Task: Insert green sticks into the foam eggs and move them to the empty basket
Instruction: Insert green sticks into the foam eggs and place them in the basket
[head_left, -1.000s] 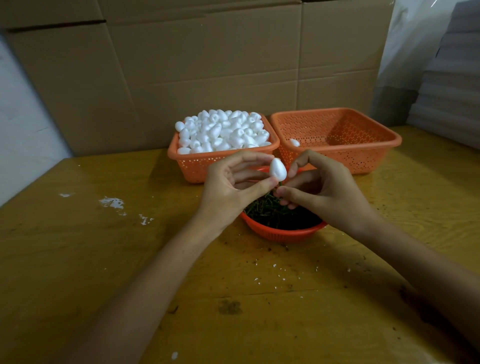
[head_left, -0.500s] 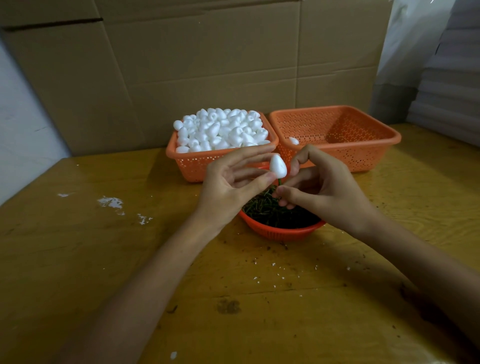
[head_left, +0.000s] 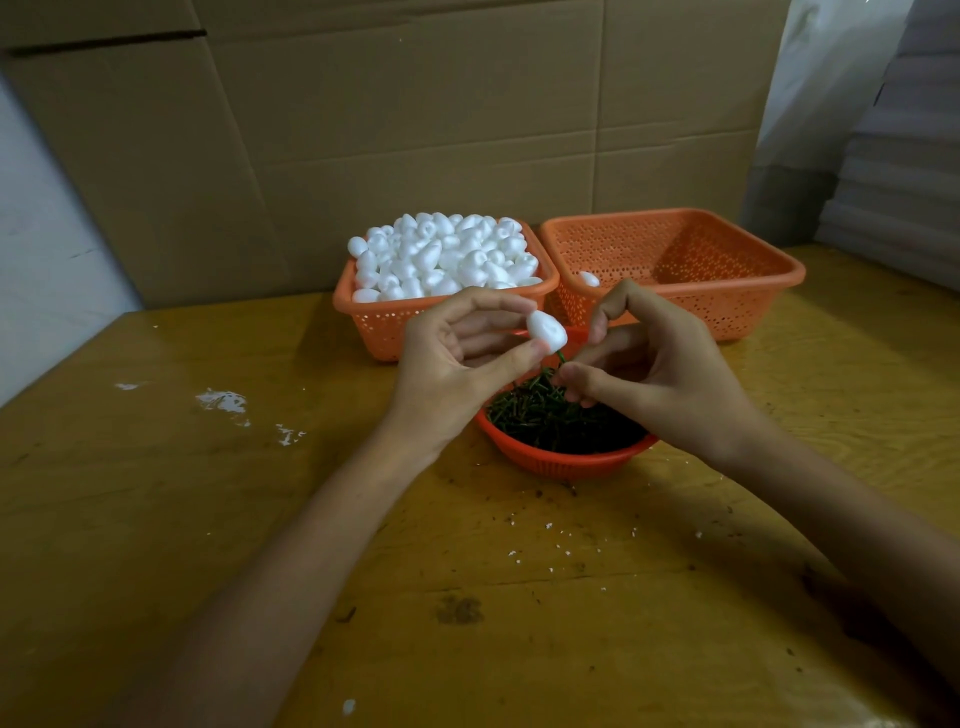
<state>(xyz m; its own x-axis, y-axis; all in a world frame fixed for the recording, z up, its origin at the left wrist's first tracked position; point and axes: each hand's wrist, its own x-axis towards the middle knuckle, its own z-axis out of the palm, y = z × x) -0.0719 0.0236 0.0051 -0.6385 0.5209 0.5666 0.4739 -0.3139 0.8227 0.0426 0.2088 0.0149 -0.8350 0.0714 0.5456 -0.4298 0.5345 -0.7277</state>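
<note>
The left hand (head_left: 457, 364) pinches a foam egg (head_left: 547, 330) while the right hand (head_left: 654, 364) pinches a green stick (head_left: 561, 358) entering its base, above the stick bowl (head_left: 563, 462). One egg (head_left: 589, 278) lies in the right basket (head_left: 727, 291); the left basket (head_left: 384, 327) looks heaped, so most work remains

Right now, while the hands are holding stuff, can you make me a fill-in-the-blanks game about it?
1. The left hand pinches a foam egg coloured ____.
2. The right hand pinches a thin ____ stick.
3. The left basket is heaped with eggs; the right basket shows just ____ egg inside.
4. Both baskets are coloured ____.
Missing words: white, green, one, orange.
</note>
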